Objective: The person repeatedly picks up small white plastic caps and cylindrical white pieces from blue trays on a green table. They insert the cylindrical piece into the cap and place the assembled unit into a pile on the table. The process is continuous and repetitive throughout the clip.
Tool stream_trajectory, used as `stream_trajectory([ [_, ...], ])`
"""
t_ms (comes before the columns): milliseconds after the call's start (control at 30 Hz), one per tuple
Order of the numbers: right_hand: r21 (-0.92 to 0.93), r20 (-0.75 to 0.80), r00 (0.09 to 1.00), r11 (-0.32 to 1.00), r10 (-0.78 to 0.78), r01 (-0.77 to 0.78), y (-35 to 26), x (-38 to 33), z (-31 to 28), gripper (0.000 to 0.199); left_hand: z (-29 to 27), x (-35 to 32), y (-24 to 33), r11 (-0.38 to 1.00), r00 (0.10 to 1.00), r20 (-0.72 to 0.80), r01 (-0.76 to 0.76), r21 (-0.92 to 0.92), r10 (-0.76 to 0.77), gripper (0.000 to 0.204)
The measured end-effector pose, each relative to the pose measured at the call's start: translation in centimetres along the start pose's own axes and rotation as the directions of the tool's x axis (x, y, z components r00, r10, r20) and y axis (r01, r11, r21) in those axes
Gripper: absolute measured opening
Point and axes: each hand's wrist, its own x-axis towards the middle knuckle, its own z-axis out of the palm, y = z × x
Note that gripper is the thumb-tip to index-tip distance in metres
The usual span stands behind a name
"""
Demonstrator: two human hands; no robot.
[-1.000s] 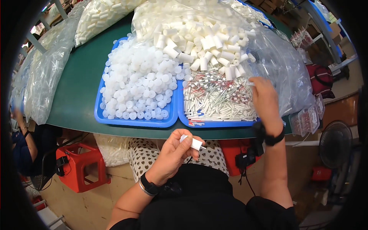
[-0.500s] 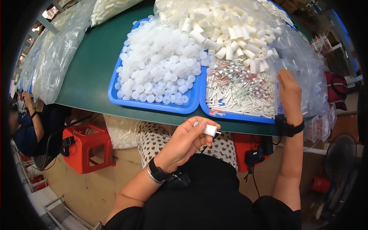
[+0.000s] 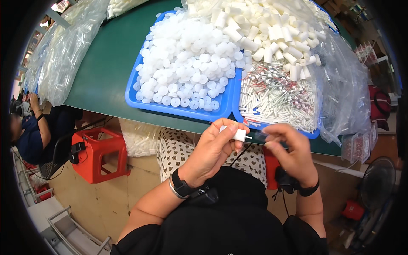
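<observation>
Bringing the right hand back from the right side of the right tray, and down to the front, near the left hand. Moving away from the clear bag, too. Seeming to be working at one spot with both hands now, no longer reaching far apart.

Holding the white tube in the left hand, pinching with thumb and fingers, closing snugly on it. Keeping the tube just in front of the desk, over the lap. Pointing the thin pin at the end of the tube toward the right hand. Curling the right hand about halfway, near the tip of the pin, but blurring too much for telling about anything in its fingers, or about touching the pin.

Compared with half a second ago, gripping the tube in much the same way. Seeing both trays a little further right in view, maybe from turning the head. Still heaping up the same way: clear discs in the left tray, and little sticks below cream bits at the right tray.
</observation>
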Motion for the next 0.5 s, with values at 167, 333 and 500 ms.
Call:
stream_trajectory([
  [167,-0.092,-0.014,0.994,0.99,-0.105,0.103,0.1,-0.1,2.4,0.024,-0.1,-0.2,-0.5,1.0,1.0,-0.01,-0.014,0.004,0.014,0.017],
  [333,0.288,-0.048,0.986,0.948,0.157,-0.137,1.0,-1.0,4.3,0.024,0.2,-0.5,-0.7,0.993,0.992,-0.061,-0.103,0.056,0.107,0.019],
  [500,0.496,-0.12,0.982,0.866,0.145,-0.067,1.8,-1.0,5.5,0.028,0.3,-0.6,-0.8,0.989,0.986,-0.072,-0.145,0.041,0.148,0.023],
])
